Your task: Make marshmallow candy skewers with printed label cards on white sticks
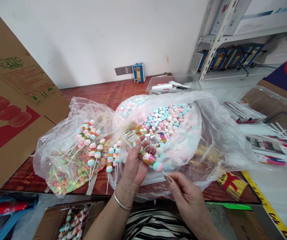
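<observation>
My left hand point(137, 163) is closed around a printed clear wrapper point(131, 138) and the marshmallow skewer point(157, 166) partly inside it. Pink, blue and green candies show at the skewer's lower end. Between thumb and fingers, my right hand point(183, 190) pinches the skewer's white stick. Just beyond both hands, an opened plastic bag point(195, 133) holds many pastel marshmallows point(170, 116). To the left, several finished-looking candy skewers point(88, 133) lie on another clear bag point(43, 160), which contains small colourful ring candies point(68, 176). More skewers point(113, 155) rest beside my left hand.
A large cardboard box point(18, 86) stands at left. Below the table edge, an open carton point(48, 220) contains wrapped candy skewers. Behind are a clear tray point(155, 81) and a small blue device point(138, 72). At right lie printed wrappers point(270, 146) and white sticks point(280, 130).
</observation>
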Motion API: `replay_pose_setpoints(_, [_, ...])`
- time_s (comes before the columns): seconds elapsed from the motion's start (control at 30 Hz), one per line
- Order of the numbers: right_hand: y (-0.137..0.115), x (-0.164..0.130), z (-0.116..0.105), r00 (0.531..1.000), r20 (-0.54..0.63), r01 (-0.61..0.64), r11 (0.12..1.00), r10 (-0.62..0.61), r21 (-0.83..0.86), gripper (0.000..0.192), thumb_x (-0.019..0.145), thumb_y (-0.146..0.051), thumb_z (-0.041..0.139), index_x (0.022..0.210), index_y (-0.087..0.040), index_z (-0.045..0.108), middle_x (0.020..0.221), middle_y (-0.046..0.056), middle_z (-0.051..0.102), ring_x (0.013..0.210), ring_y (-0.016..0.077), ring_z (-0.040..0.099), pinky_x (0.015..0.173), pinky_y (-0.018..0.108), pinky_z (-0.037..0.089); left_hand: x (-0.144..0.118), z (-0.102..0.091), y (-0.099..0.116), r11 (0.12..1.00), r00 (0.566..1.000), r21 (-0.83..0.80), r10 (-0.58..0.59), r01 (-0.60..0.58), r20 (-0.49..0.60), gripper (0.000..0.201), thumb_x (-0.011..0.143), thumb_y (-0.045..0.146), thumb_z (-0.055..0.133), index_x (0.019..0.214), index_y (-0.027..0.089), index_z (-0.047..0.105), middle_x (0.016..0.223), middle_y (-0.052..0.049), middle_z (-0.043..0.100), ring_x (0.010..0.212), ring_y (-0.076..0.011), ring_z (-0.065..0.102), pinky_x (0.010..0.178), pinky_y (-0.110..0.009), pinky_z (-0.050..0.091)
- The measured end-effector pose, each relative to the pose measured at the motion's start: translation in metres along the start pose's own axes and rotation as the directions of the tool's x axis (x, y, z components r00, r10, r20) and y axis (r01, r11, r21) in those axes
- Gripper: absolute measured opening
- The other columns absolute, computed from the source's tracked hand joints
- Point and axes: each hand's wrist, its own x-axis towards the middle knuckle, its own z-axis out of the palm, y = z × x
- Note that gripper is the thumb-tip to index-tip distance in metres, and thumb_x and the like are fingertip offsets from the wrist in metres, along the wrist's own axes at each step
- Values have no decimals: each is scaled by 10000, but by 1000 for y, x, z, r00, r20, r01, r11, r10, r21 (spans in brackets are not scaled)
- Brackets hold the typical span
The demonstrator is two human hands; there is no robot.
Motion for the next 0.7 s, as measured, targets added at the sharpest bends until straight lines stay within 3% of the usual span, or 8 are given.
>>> replay_pose_setpoints(0.1, [1,-1,3,986,117,-133,980,117,146,284,957,-442,487,922,-190,615,631,-32,554,543,114,504,508,208,385,1,3,3,996,999,-77,38,-39,-12,104,823,197,690,913,169,646,792,15,632,679,-92,614,769,-296,561])
replay_pose_setpoints(0.23, [7,-5,15,872,414,-450,760,261,469,340,973,-511,423,1004,-196,545,478,-118,375,338,63,258,361,182,218,-3,12,3,988,998,-144,51,-56,-42,149,858,222,658,1006,220,654,906,10,681,772,-115,660,826,-341,564])
replay_pose_setpoints(0.33, [7,-7,20,879,407,-448,723,248,527,347,949,-533,465,983,-193,527,486,-120,389,341,51,247,360,174,212,-6,17,-1,993,997,-108,47,-53,-58,220,868,299,650,1076,228,649,913,1,689,734,-111,657,770,-307,566])
replay_pose_setpoints(0.43, [4,-7,17,940,271,-300,876,205,378,328,973,-500,432,948,-191,539,509,-94,418,371,68,314,356,181,244,-8,17,-8,999,998,-48,22,-26,-66,288,856,385,653,1055,176,650,831,-13,672,641,-93,618,671,-251,547])
replay_pose_setpoints(0.5, [3,-6,13,994,99,-57,991,45,124,251,1001,-386,419,963,-186,565,594,-38,539,454,96,464,425,204,352,-9,15,-12,1000,999,-23,1,-2,-53,318,852,410,651,1030,146,649,809,-25,661,648,-100,616,651,-239,537])
replay_pose_setpoints(0.53, [4,-6,11,995,11,95,994,-94,-49,210,1004,-320,424,987,-181,580,658,-6,602,519,116,534,481,223,398,-10,14,-13,1000,999,-12,-7,6,-44,315,850,403,655,1023,139,646,814,-30,659,669,-109,624,651,-239,536])
replay_pose_setpoints(0.6, [6,-4,9,915,-83,332,853,-396,-403,165,986,-220,461,1049,-157,600,744,42,674,591,150,595,554,262,429,-11,13,-15,1000,999,7,-9,9,-39,291,844,369,671,1010,133,642,823,-33,651,704,-124,634,670,-254,543])
replay_pose_setpoints(0.7, [9,-2,9,779,-60,414,584,-624,-698,162,949,-165,537,1077,-115,623,650,41,670,499,157,548,518,296,384,-12,14,-15,1000,998,3,-16,16,-60,262,830,338,692,980,131,636,799,-20,624,699,-118,622,700,-272,550])
